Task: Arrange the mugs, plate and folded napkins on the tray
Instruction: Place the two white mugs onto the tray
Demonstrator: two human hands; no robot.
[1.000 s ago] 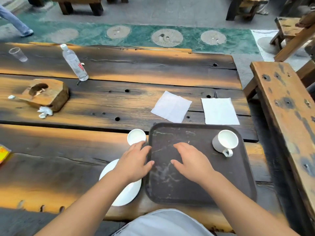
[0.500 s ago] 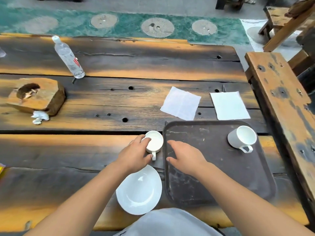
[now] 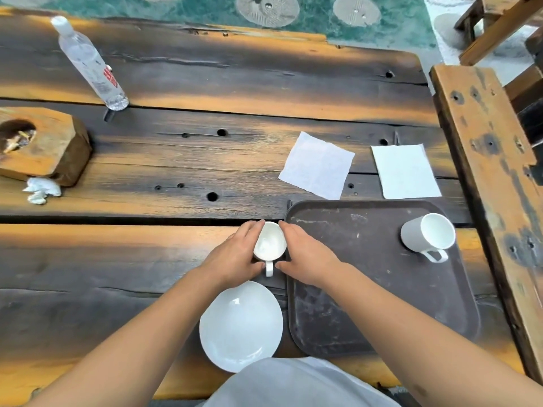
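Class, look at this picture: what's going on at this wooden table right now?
A person cups a white ceramic mug between the left hand and right hand, just off the left edge of the dark brown plastic tray. A second white mug already sits on the tray. The white round plate and two white paper napkins remain on the table.

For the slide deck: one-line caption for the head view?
Both hands cup a white mug beside the tray; plate and napkins remain off it.

Both bare forearms reach forward and converge, left hand (image 3: 235,257) and right hand (image 3: 305,257) facing each other palm-in, fingers gently curved and cupping, thumbs low, wrists level.
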